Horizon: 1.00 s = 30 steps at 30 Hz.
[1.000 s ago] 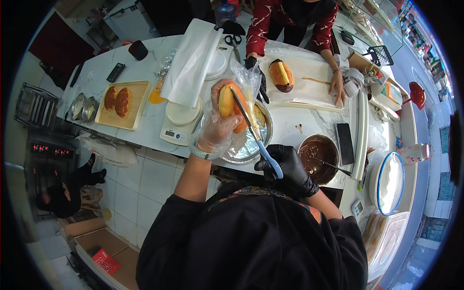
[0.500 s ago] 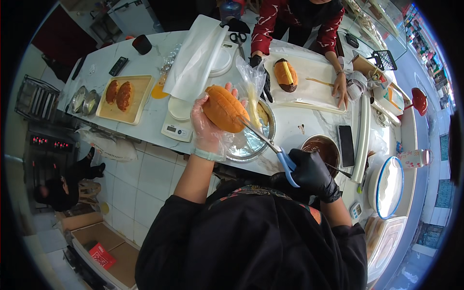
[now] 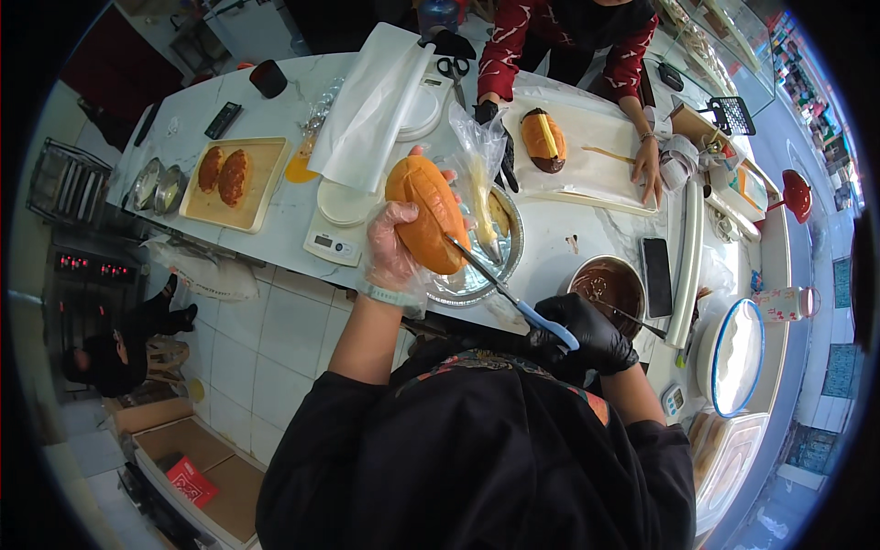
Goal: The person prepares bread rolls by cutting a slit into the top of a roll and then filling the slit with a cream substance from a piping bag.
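A golden oval bread roll (image 3: 424, 213) is gripped in my left hand (image 3: 394, 240), which wears a clear plastic glove. In a black glove, my right hand (image 3: 588, 334) grips a pair of scissors (image 3: 532, 314) by its blue handles. The scissor blades touch the roll's right side, along a slit in it. Beneath the roll lies a round foil-lined pan (image 3: 465, 291). A piping bag (image 3: 479, 183) with pale yellow filling rests on that pan. Just beyond my right hand is a bowl of dark chocolate (image 3: 616, 282) with a utensil in it.
Across the table a person in red sleeves (image 3: 500, 55) stands by a tray (image 3: 587, 137) holding a chocolate-dipped roll (image 3: 544, 140). A yellow tray (image 3: 261, 197) with two browned breads stands left. Kitchen scales (image 3: 332, 246), a phone (image 3: 655, 276) and a blue-rimmed tub (image 3: 736, 357) surround my hands.
My left hand has turned the roll more upright. The scissors have swung to a new angle, their tips now lower on the roll's side, and my right hand has shifted slightly down.
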Each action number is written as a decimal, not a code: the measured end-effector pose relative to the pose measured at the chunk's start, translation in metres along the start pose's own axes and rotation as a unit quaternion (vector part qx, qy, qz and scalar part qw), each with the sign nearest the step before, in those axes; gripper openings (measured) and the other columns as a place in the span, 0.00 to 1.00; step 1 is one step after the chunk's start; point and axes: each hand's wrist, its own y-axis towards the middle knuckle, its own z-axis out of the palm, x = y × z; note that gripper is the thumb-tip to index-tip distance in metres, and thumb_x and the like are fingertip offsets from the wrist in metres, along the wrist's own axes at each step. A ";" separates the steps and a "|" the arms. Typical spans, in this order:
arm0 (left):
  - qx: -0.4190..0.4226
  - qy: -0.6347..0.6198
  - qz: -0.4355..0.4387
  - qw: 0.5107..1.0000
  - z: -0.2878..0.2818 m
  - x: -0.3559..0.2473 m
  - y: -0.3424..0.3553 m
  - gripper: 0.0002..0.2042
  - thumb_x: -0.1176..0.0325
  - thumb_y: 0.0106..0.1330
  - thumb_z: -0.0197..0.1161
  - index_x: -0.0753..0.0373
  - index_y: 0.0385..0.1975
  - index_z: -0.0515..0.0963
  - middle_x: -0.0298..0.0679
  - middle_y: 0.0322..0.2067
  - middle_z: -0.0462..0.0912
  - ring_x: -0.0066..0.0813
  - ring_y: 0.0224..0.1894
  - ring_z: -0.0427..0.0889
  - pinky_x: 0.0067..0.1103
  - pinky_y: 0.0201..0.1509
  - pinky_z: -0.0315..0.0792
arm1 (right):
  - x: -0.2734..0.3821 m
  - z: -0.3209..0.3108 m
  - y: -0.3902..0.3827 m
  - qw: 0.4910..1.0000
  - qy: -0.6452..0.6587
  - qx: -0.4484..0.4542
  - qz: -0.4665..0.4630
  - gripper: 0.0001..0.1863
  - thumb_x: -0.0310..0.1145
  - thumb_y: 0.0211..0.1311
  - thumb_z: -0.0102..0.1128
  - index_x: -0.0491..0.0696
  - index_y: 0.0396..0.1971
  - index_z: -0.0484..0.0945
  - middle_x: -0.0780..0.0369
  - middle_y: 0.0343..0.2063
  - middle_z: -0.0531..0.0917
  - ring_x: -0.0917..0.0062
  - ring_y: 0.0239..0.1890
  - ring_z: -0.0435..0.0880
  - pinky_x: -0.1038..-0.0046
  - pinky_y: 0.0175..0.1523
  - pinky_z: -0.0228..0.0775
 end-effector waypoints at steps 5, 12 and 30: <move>0.005 0.094 -0.083 0.992 0.005 -0.017 0.000 0.41 0.74 0.39 0.53 0.58 0.62 0.50 0.49 0.47 0.68 0.39 0.42 0.75 0.38 0.44 0.74 | 0.008 -0.011 -0.005 0.998 0.041 0.037 0.017 0.14 0.37 0.43 0.61 0.40 0.21 0.74 0.63 0.14 0.73 0.80 0.15 0.70 0.79 0.24 0.63; 0.036 0.167 -0.212 0.962 0.001 -0.026 -0.008 0.41 0.71 0.38 0.57 0.60 0.61 0.53 0.47 0.46 0.69 0.35 0.41 0.75 0.30 0.41 0.75 | 0.014 -0.037 -0.005 0.976 0.205 0.070 0.011 0.20 0.43 0.51 0.62 0.38 0.22 0.74 0.65 0.13 0.72 0.84 0.14 0.69 0.83 0.19 0.59; -0.175 -0.095 0.056 0.978 -0.038 -0.006 -0.016 0.23 0.63 0.53 0.53 0.61 0.51 0.65 0.46 0.54 0.65 0.43 0.57 0.63 0.49 0.60 0.55 | 0.011 -0.003 0.015 0.902 -0.413 -0.064 0.112 0.25 0.49 0.42 0.64 0.38 0.23 0.73 0.53 0.18 0.76 0.64 0.20 0.76 0.70 0.30 0.69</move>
